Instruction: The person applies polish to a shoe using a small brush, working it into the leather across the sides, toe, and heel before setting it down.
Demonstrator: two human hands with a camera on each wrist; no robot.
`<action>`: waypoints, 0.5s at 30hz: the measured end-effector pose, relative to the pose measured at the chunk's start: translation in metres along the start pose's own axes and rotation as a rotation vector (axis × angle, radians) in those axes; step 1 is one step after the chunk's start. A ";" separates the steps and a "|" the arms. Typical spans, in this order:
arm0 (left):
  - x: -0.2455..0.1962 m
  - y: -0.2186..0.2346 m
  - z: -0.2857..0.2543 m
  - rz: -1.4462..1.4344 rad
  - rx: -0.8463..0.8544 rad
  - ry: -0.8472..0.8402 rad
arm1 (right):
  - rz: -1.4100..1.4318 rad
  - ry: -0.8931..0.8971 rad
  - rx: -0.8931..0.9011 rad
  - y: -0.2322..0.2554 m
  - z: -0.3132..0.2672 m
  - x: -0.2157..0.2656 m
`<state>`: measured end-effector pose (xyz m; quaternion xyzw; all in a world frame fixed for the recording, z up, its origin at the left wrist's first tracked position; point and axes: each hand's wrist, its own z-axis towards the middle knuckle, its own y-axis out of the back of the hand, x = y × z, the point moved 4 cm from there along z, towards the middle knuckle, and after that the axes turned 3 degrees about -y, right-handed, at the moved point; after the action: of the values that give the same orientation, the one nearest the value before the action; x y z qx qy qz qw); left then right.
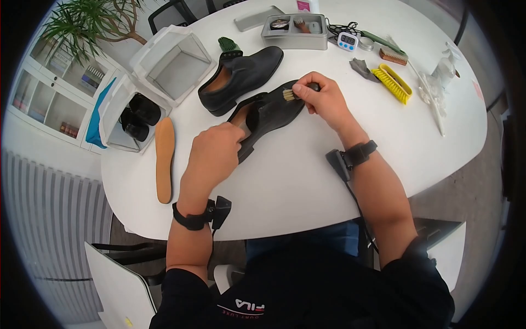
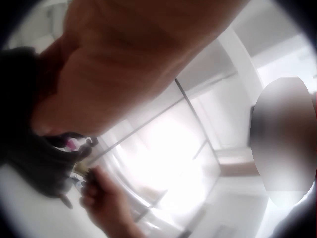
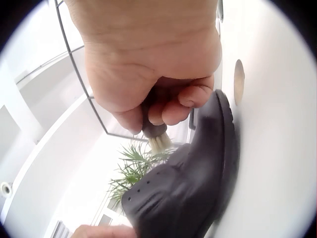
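A black leather lace-up shoe (image 1: 274,116) lies on the white table, its toe pointing away to the right. My left hand (image 1: 213,156) grips it at the heel, fingers reaching into the opening. In my right hand (image 1: 327,103) is a small dark-handled brush (image 3: 159,144) with pale bristles, pinched between thumb and fingers. Its bristles overlap the shoe's toe in the head view; the right wrist view shows them close above the upper. Just behind stands the matching black shoe (image 1: 249,79). In the left wrist view the hand hides much of the shoe.
At left are a tan insole (image 1: 164,159), a clear box with dark shoes (image 1: 139,116) inside and another open box (image 1: 175,68). A metal tin (image 1: 295,39) stands at the back. A timer (image 1: 347,41), yellow brush (image 1: 393,83), wooden brush (image 1: 393,56) and spray bottle (image 1: 445,68) lie rightward.
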<state>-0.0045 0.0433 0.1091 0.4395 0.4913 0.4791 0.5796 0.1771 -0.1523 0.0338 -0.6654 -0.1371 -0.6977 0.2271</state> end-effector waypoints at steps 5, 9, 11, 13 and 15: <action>0.023 -0.026 0.048 -0.087 0.108 0.244 | -0.215 0.007 0.062 -0.024 -0.006 -0.010; 0.018 -0.037 0.068 -0.059 0.104 0.247 | -0.172 -0.068 0.115 -0.020 -0.002 -0.016; 0.022 -0.043 0.075 -0.022 0.191 0.237 | -0.140 -0.096 0.124 -0.017 0.000 -0.019; 0.030 -0.060 0.078 -0.039 0.218 0.250 | -0.119 -0.079 0.098 -0.016 0.001 -0.021; 0.034 -0.065 0.079 -0.057 0.239 0.262 | -0.113 -0.072 0.069 -0.016 0.001 -0.019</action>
<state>0.0842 0.0635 0.0512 0.4250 0.6285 0.4539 0.4674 0.1707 -0.1355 0.0169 -0.6731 -0.2064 -0.6800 0.2049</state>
